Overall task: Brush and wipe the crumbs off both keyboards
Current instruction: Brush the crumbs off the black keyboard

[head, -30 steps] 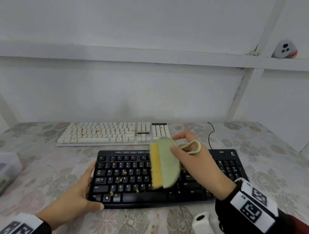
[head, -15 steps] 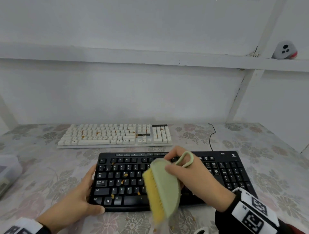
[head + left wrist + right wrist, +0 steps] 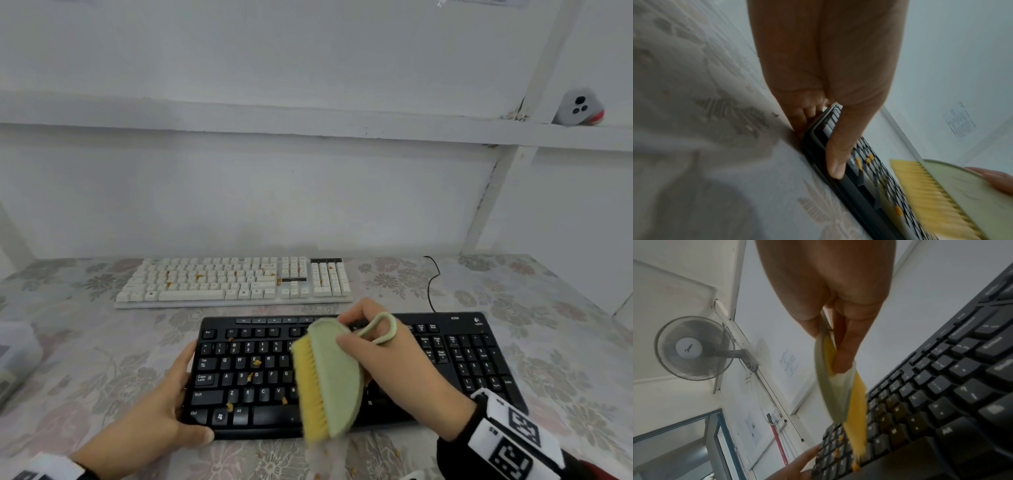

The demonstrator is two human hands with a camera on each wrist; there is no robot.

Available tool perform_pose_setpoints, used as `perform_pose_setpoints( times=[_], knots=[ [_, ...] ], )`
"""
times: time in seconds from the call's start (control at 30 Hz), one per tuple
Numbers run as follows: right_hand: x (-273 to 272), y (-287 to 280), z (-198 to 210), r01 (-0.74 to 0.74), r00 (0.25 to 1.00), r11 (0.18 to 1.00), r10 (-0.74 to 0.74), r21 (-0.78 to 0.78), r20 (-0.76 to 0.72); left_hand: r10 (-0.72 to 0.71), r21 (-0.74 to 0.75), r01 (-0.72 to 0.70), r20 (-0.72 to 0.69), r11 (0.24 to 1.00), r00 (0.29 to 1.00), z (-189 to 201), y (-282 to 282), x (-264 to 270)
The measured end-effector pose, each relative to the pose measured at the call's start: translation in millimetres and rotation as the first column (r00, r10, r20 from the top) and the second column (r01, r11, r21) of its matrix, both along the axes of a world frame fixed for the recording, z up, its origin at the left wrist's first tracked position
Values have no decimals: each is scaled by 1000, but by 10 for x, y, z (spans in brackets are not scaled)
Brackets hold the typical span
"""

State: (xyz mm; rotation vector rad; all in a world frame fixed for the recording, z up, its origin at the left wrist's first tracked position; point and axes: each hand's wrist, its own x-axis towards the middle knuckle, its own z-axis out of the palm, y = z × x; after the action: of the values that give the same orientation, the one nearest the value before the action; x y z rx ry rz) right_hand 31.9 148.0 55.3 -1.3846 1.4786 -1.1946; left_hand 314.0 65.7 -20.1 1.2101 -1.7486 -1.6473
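Observation:
The black keyboard (image 3: 479, 356) lies close to me on the flowered tablecloth (image 3: 85, 359), with orange crumbs (image 3: 257, 362) on its left keys. My left hand (image 3: 171, 404) grips its left end, thumb along the front corner, as the left wrist view shows (image 3: 834, 154). My right hand (image 3: 394, 363) holds a green brush (image 3: 332, 380) with yellow bristles, tilted over the middle keys. The bristles touch the keys, and the brush's lower end hangs past the front edge. Behind it lies the white keyboard (image 3: 233, 281), also speckled with crumbs (image 3: 197, 277).
A translucent plastic box (image 3: 13, 359) stands at the left table edge. The black cable (image 3: 433, 284) runs back to the wall. A small grey device (image 3: 579, 108) sits on the shelf. A wall fan (image 3: 694, 348) shows in the right wrist view.
The brush has swept from the middle key rows toward me, down to the black keyboard's front edge. My left hand has kept its hold on the left end.

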Motion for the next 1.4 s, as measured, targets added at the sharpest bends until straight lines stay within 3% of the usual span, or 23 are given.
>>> perform_pose_setpoints(
  times=[0.13,0.37,0.57,0.87,1.1,1.3,1.4],
  knots=[
    [11,-23,-68,76,997,996,-74,-57,36,-3,-9,3,12,1000,1000,17,13,-18],
    [31,45,-104,-76,997,995,77,69,-19,8,-16,-7,31,1000,1000,-17,-3,8],
    [62,-73,-21,98,995,989,-97,-109,12,7,-10,-7,33,1000,999,-9,-2,14],
    [182,17,-83,-112,993,989,114,99,-9,19,-18,-19,41,1000,999,-42,-22,22],
    [122,-85,-21,75,996,995,-72,-65,50,16,-20,-15,42,1000,999,-33,-9,6],
    [202,12,-100,-123,992,985,122,124,12,33,-15,-32,33,999,999,-56,-26,19],
    [173,-1,-11,-114,993,984,112,134,27,18,-25,-17,35,1000,999,-63,-24,18]
  ],
)
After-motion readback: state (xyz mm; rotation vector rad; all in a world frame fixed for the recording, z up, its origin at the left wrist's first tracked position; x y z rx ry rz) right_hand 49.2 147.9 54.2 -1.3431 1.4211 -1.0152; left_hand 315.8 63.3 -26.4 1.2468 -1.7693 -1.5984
